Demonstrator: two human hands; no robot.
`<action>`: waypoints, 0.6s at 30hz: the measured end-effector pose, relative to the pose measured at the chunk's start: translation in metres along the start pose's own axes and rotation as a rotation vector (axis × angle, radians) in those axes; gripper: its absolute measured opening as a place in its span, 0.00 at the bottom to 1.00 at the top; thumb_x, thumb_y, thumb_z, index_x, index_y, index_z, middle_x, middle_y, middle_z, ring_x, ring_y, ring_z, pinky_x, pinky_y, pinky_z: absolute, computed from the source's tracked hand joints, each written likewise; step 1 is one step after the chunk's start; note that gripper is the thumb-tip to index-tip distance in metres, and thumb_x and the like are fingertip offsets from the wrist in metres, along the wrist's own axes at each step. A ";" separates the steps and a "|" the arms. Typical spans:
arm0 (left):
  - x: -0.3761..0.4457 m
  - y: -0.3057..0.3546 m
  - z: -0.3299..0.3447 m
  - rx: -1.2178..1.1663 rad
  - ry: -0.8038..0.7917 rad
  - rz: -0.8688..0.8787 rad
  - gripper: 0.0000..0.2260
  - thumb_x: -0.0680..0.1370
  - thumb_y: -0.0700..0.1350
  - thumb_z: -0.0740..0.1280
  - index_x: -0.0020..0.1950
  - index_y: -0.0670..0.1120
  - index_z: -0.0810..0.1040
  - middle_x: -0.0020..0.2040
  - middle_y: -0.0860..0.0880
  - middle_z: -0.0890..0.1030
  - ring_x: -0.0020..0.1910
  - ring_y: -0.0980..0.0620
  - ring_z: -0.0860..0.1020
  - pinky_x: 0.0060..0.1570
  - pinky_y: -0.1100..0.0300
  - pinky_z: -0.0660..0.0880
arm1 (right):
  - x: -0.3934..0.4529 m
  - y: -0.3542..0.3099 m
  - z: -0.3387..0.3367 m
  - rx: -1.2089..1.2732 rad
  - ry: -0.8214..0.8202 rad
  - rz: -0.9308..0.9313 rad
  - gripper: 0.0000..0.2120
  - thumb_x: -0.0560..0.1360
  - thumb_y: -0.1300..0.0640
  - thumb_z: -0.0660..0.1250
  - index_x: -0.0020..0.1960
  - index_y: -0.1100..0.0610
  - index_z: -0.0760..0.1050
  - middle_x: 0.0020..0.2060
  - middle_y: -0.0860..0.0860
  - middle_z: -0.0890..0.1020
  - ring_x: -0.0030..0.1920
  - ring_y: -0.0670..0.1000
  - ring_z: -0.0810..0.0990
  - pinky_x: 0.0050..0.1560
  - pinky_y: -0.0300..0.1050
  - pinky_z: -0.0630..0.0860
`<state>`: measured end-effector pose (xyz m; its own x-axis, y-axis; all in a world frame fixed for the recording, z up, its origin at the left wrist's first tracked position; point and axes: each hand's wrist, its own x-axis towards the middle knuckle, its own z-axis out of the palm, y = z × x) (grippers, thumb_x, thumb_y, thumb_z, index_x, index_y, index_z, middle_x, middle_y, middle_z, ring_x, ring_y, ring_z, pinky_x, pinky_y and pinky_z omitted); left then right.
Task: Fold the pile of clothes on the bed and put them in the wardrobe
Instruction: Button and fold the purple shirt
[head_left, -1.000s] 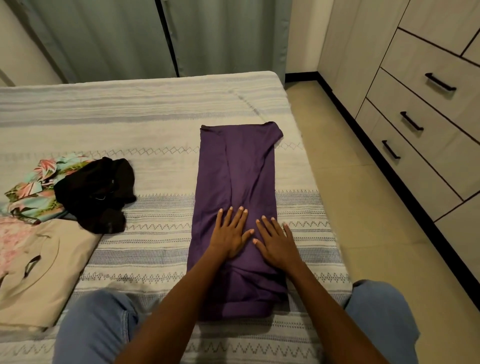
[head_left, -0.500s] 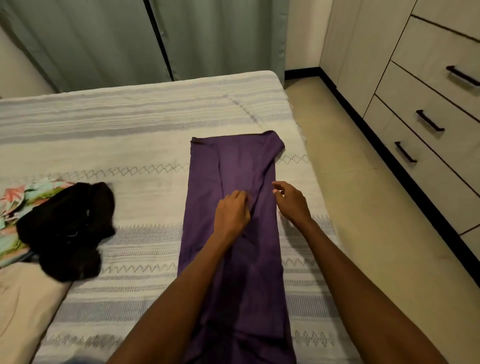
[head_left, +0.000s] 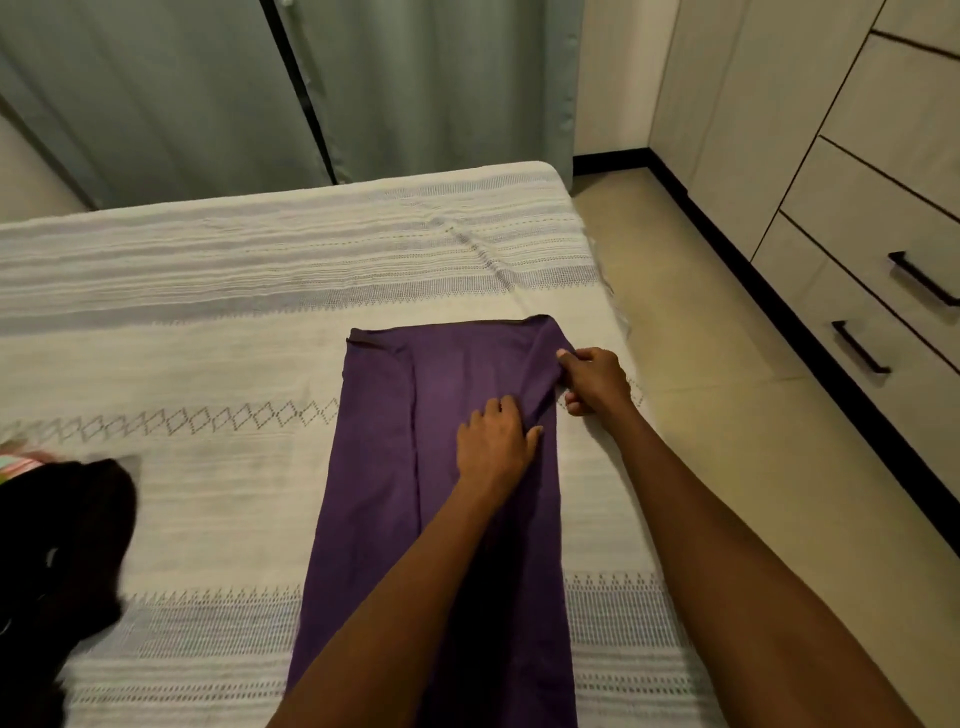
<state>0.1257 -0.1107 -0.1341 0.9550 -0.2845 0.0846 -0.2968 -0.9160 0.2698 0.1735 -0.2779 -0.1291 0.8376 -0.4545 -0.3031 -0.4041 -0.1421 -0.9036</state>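
Head view: my right hand (head_left: 595, 382) pinched the purple garment (head_left: 395, 519) at its far right corner; my left hand (head_left: 493, 447) seemed pressed flat on it. It lay lengthwise on the bed (head_left: 208, 322), black clothing (head_left: 57, 540) well left.

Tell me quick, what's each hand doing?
Left hand: open, pressing flat on the long folded purple cloth.
Right hand: closed, pinching the cloth's far right corner.
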 end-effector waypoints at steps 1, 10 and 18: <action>0.003 0.001 0.002 -0.019 0.034 -0.013 0.16 0.81 0.55 0.62 0.58 0.43 0.73 0.55 0.43 0.78 0.51 0.41 0.78 0.47 0.48 0.74 | 0.001 -0.004 0.000 0.003 -0.004 0.001 0.14 0.75 0.44 0.70 0.49 0.56 0.78 0.31 0.55 0.82 0.27 0.56 0.80 0.39 0.58 0.83; 0.022 -0.031 -0.022 -0.608 0.080 -0.496 0.14 0.80 0.51 0.60 0.36 0.46 0.72 0.36 0.49 0.77 0.37 0.46 0.76 0.36 0.55 0.69 | 0.013 -0.054 0.046 -0.053 0.007 -0.235 0.16 0.73 0.38 0.69 0.42 0.51 0.79 0.32 0.47 0.85 0.31 0.49 0.84 0.47 0.56 0.82; 0.040 -0.078 -0.017 -0.422 -0.059 -0.442 0.21 0.80 0.61 0.58 0.41 0.44 0.73 0.45 0.44 0.81 0.44 0.42 0.79 0.45 0.51 0.76 | 0.019 -0.020 0.063 -0.460 0.057 -0.554 0.20 0.78 0.61 0.62 0.69 0.54 0.74 0.61 0.57 0.79 0.62 0.62 0.74 0.61 0.56 0.74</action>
<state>0.1869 -0.0457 -0.1358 0.9825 0.0700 -0.1723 0.1640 -0.7631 0.6251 0.2208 -0.2285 -0.1354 0.9488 -0.2518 0.1905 -0.0498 -0.7151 -0.6972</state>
